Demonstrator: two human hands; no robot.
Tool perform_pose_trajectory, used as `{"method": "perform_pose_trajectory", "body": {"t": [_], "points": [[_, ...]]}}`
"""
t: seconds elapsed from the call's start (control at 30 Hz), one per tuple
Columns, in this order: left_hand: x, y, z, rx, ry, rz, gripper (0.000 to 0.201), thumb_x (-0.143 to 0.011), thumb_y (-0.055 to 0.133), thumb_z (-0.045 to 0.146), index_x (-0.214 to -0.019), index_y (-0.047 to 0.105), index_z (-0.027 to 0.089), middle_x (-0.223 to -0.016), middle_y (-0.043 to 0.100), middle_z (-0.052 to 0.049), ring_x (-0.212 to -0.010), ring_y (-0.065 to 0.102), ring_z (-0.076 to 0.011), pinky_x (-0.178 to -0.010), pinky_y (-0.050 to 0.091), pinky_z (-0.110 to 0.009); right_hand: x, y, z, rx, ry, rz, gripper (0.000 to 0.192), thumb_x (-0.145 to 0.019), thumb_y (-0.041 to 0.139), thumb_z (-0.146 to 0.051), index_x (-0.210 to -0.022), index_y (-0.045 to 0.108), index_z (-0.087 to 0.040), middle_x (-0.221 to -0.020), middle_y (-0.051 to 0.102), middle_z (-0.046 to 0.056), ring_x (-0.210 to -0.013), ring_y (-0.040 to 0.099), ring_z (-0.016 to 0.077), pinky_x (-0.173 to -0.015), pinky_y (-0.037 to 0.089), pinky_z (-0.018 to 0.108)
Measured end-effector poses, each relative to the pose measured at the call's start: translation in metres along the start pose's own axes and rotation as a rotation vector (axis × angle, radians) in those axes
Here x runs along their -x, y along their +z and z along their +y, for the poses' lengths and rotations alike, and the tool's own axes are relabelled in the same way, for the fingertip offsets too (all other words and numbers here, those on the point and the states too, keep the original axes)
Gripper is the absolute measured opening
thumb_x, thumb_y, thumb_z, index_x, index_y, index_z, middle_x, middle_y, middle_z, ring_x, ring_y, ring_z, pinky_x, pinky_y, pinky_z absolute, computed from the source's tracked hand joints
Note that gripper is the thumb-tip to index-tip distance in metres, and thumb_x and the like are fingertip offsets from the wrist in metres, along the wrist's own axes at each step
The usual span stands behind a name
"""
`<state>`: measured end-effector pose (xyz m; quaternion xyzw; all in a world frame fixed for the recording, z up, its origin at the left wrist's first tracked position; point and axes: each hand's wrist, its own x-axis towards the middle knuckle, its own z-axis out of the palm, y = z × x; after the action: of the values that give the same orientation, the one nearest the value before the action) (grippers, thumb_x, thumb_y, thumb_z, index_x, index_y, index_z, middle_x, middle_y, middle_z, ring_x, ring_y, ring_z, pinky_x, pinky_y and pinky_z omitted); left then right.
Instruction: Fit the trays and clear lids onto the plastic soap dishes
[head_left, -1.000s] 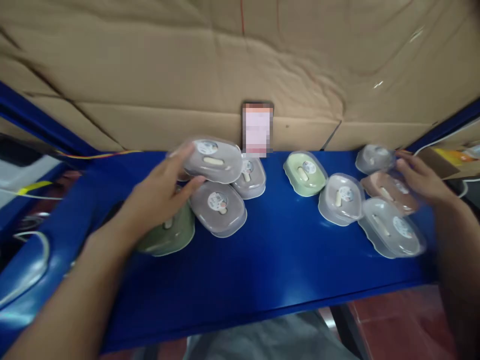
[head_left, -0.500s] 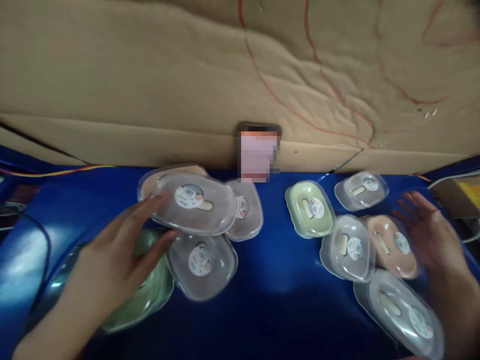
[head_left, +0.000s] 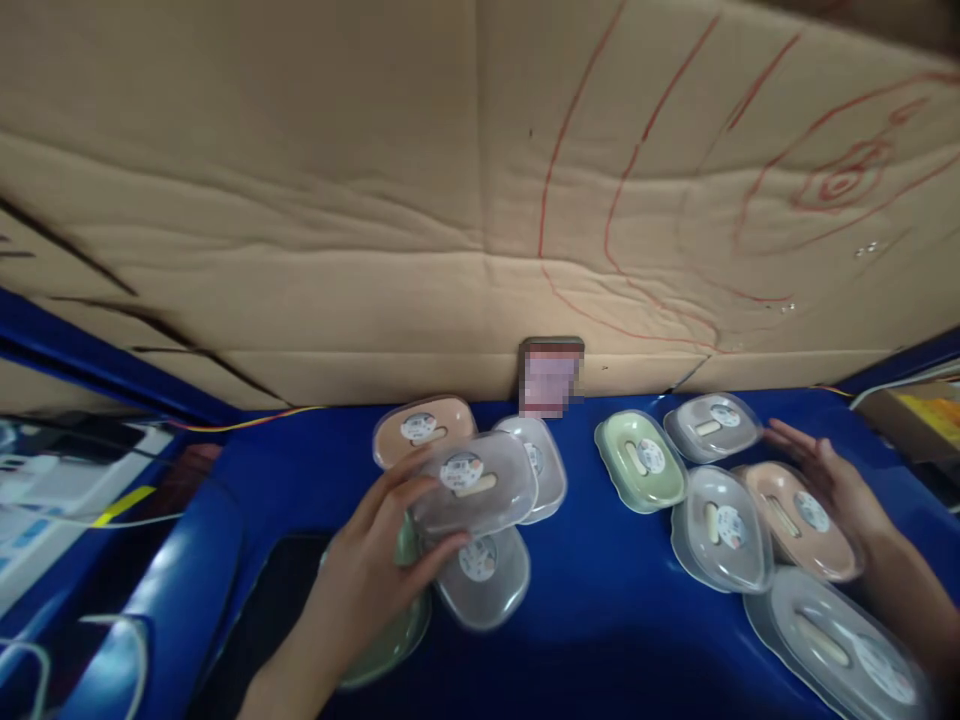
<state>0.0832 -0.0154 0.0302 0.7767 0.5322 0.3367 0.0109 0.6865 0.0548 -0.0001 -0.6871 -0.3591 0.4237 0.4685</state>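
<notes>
Six greyish boxes (head_left: 724, 545), two green boxes (head_left: 641, 465), two orange boxes (head_left: 806, 520), one upright device (head_left: 551, 378), two hands (head_left: 371, 560).

Legible lettering: none. Round white labels, their print too small and blurred to be read, are carried thus:

Left group – one label (head_left: 418, 428) on the left orange box (head_left: 452, 412); one (head_left: 461, 470) on the upper grey box (head_left: 511, 465); one (head_left: 534, 460), partly covered, on the rear grey box (head_left: 555, 482); one (head_left: 478, 558) on the lower grey box (head_left: 499, 602).

Right group – one each on the pale green box (head_left: 637, 492), the far grey box (head_left: 696, 446), the middle grey box (head_left: 724, 490), the right orange box (head_left: 819, 552) and the near grey box (head_left: 832, 610).

Screen (head_left: 551, 380): upright, its content masked by coarse pixel blocks.

Cardboard wall (head_left: 337, 180): marked with red curved lines (head_left: 838, 184), nested at upper right; no letter or number can be made out.
</notes>
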Motion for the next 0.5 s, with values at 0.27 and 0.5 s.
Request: {"method": "perform_pose_trajectory", "body": {"t": [0.27, 0.5], "points": [[-0.002, -0.001, 0.005, -0.091, 0.046, -0.005, 0.052, -0.103, 0.066, 0.053, -0.152, 0.055, 0.037, -0.156, 0.059, -0.008, -0.134, 0.069, -0.0328, -0.113, 0.06, -0.053, -0.016, -0.03, 0.019, -0.051, -0.137, 0.045, 0.054, -0.098, 0.049, -0.073, -0.114, 0.08, -0.032, -0.141, 0.072, 0.018, -0.143, 0.062, 0.0343, -0.119, 0.046, 0.048], [0.028, -0.014, 0.075, -0.201, -0.08, 0.028, 0.071, -0.1, 0.068, 0.041, -0.165, 0.04, 0.048, -0.16, 0.057, -0.002, -0.128, 0.072, -0.0372, -0.108, 0.065, -0.057, -0.003, -0.032, 0.01, 0.224, -0.222, 0.088, 0.04, -0.082, 0.076, -0.069, -0.112, 0.084, -0.044, -0.13, 0.079, 0.009, -0.133, 0.068, 0.0395, -0.122, 0.044, 0.05]]}}
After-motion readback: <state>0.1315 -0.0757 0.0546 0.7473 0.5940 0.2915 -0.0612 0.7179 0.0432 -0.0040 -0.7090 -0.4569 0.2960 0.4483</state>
